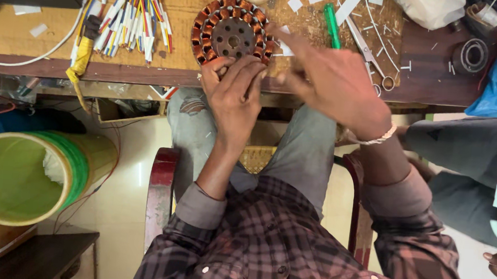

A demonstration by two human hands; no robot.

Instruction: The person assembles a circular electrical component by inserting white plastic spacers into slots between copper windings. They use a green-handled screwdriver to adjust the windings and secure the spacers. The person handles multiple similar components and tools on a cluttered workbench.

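Observation:
A round motor stator (231, 31) wound with copper coils lies on the wooden workbench (188, 4) near its front edge. My left hand (232, 94) grips the stator's near rim with fingers curled over it. My right hand (334, 84) hovers just to the right of the stator, fingers reaching toward its right side, where a small white paper slip (284, 47) lies. Whether the fingers pinch that slip I cannot tell. A white bracelet (377, 137) circles my right wrist.
A bundle of coloured wires (126, 14) lies left of the stator. A green pen (332, 24), scissors (371, 55), white paper slips and a bearing (470, 56) lie to the right. A yellow-green roll (24, 173) stands at the lower left. Another person sits at the right edge (473, 173).

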